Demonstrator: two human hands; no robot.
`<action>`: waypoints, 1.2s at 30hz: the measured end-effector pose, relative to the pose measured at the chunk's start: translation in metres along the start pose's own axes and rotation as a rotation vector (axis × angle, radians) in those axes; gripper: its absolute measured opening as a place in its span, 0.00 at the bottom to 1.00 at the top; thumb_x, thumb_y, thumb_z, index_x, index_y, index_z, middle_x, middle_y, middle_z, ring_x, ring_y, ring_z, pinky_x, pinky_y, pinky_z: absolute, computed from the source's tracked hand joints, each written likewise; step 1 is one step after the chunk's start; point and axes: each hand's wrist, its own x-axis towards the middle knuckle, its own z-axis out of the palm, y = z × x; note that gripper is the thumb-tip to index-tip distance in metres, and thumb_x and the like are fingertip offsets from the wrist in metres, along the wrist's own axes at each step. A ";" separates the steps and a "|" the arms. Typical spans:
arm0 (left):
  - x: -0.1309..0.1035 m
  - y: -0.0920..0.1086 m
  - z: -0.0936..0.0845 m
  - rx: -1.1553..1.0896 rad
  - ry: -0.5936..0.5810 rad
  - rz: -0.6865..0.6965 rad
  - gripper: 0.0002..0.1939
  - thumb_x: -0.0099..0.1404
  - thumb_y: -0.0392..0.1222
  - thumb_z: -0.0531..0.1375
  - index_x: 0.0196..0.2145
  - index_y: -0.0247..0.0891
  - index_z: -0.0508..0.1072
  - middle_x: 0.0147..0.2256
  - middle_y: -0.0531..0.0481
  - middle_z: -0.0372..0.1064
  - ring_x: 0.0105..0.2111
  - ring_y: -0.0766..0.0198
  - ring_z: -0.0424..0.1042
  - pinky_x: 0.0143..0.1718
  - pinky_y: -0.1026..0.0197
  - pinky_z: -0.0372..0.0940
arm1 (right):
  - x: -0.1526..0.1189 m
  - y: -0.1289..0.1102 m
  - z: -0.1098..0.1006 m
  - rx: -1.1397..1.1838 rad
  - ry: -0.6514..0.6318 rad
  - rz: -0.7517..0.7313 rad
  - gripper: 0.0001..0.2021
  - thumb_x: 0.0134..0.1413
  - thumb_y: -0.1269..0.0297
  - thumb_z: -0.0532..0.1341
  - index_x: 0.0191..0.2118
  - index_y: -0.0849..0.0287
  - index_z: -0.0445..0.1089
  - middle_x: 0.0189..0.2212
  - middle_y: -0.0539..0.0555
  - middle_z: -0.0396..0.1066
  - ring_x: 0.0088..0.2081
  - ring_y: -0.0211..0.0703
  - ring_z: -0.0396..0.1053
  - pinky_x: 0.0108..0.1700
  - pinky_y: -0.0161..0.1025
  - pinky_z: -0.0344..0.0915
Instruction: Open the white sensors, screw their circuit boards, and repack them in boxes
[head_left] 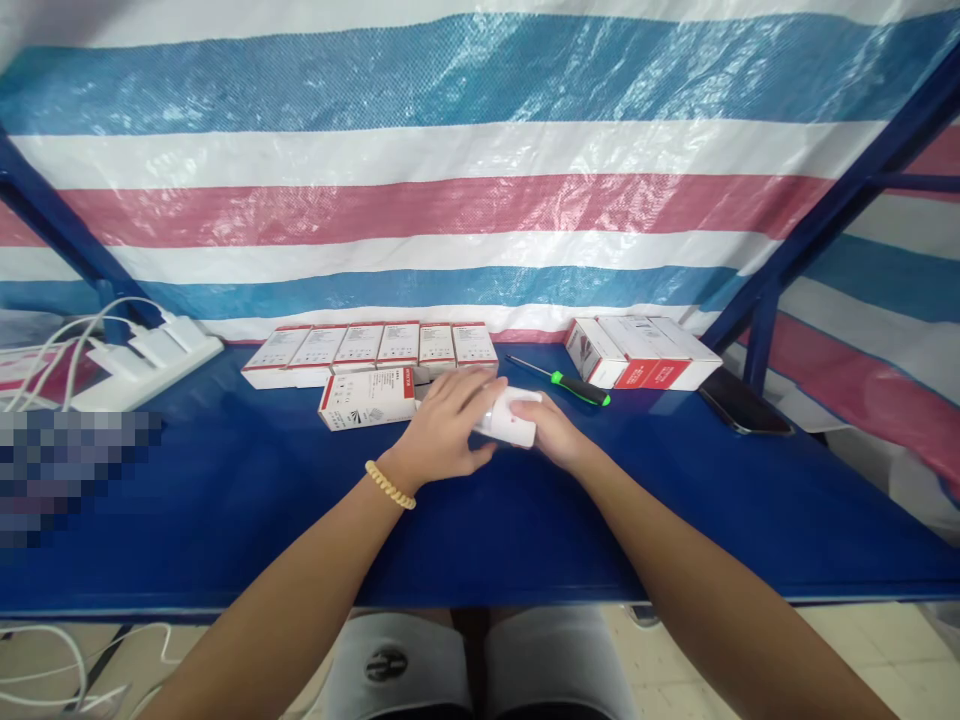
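Observation:
Both hands meet over the middle of the blue table, around a small white plastic device (514, 418) whose exact kind I cannot make out. My left hand (451, 425), with a beige coiled band at the wrist, has its fingers curled over the device's left end. From the right, my right hand (556, 430) grips the other end, thumb on top. Just behind my left hand lies a white and red box (371, 398), its right end open and partly hidden by the fingers. A screwdriver (570, 385) with a green and black handle rests beyond my right hand.
Several white and red boxes (360, 345) stand in a row at the back. More boxes (645, 352) sit at the back right, beside a dark phone (746, 402). A power strip (161, 370) with white chargers and cables is at the left. Striped sheeting (480, 210) hangs behind the table (247, 500).

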 end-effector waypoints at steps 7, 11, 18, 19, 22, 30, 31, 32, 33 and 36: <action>-0.006 -0.009 0.003 0.003 0.008 -0.024 0.31 0.60 0.42 0.64 0.60 0.38 0.60 0.50 0.39 0.69 0.49 0.49 0.72 0.50 0.47 0.69 | 0.001 -0.015 -0.023 -0.562 0.056 -0.221 0.27 0.53 0.38 0.55 0.26 0.60 0.70 0.22 0.52 0.69 0.26 0.40 0.64 0.31 0.39 0.62; -0.007 -0.016 -0.009 -0.049 0.111 -0.128 0.35 0.54 0.40 0.66 0.58 0.39 0.60 0.49 0.40 0.68 0.49 0.49 0.71 0.50 0.46 0.70 | 0.003 -0.022 -0.056 -1.095 0.545 -0.107 0.18 0.54 0.55 0.61 0.46 0.61 0.74 0.44 0.61 0.76 0.44 0.52 0.73 0.46 0.45 0.67; -0.006 -0.018 -0.018 -0.002 0.288 -0.110 0.37 0.56 0.52 0.68 0.57 0.38 0.59 0.46 0.40 0.70 0.45 0.50 0.73 0.45 0.49 0.71 | 0.004 -0.029 -0.064 -1.404 0.506 0.433 0.19 0.55 0.64 0.60 0.52 0.60 0.72 0.51 0.66 0.73 0.53 0.60 0.72 0.48 0.48 0.69; -0.006 -0.018 -0.018 0.009 0.290 -0.099 0.37 0.56 0.53 0.68 0.57 0.38 0.58 0.47 0.39 0.70 0.46 0.50 0.73 0.45 0.48 0.71 | 0.004 -0.031 -0.062 -1.403 0.523 0.463 0.19 0.54 0.65 0.60 0.52 0.61 0.72 0.51 0.67 0.73 0.53 0.60 0.72 0.47 0.48 0.69; -0.007 -0.022 -0.018 0.035 0.289 -0.112 0.34 0.57 0.47 0.66 0.57 0.38 0.58 0.48 0.39 0.69 0.47 0.49 0.72 0.48 0.47 0.70 | 0.002 -0.036 -0.062 -1.383 0.560 0.541 0.16 0.52 0.65 0.63 0.47 0.62 0.75 0.48 0.69 0.73 0.50 0.60 0.73 0.44 0.48 0.70; -0.010 -0.035 -0.030 0.043 0.243 -0.127 0.30 0.49 0.39 0.62 0.52 0.38 0.65 0.44 0.41 0.72 0.44 0.49 0.73 0.45 0.46 0.70 | 0.000 -0.035 -0.082 -1.099 0.609 0.177 0.07 0.49 0.61 0.65 0.33 0.58 0.76 0.36 0.60 0.76 0.46 0.57 0.73 0.45 0.48 0.68; -0.010 -0.036 -0.032 0.027 0.191 -0.121 0.29 0.49 0.39 0.61 0.51 0.38 0.66 0.43 0.42 0.72 0.43 0.50 0.73 0.44 0.47 0.70 | 0.001 -0.033 -0.082 -0.947 0.578 0.056 0.07 0.49 0.60 0.64 0.32 0.58 0.75 0.35 0.58 0.76 0.44 0.53 0.74 0.44 0.47 0.68; -0.010 -0.036 -0.034 0.010 0.120 -0.117 0.29 0.48 0.39 0.61 0.50 0.38 0.67 0.43 0.42 0.73 0.42 0.50 0.74 0.44 0.48 0.70 | 0.001 -0.032 -0.080 -0.760 0.527 -0.035 0.09 0.49 0.58 0.65 0.33 0.57 0.74 0.34 0.56 0.76 0.41 0.50 0.74 0.42 0.45 0.69; -0.009 -0.037 -0.036 -0.004 0.036 -0.118 0.28 0.48 0.38 0.60 0.50 0.38 0.68 0.43 0.43 0.74 0.42 0.50 0.74 0.44 0.48 0.70 | 0.001 -0.031 -0.077 -0.551 0.468 -0.082 0.12 0.48 0.55 0.66 0.34 0.57 0.73 0.33 0.54 0.76 0.38 0.47 0.74 0.38 0.43 0.70; -0.006 -0.035 -0.041 0.014 -0.213 -0.161 0.27 0.48 0.38 0.60 0.49 0.38 0.71 0.45 0.42 0.74 0.43 0.50 0.74 0.45 0.50 0.69 | 0.002 -0.027 -0.067 -0.085 0.334 -0.106 0.19 0.41 0.49 0.71 0.36 0.55 0.71 0.30 0.51 0.75 0.29 0.41 0.72 0.24 0.35 0.65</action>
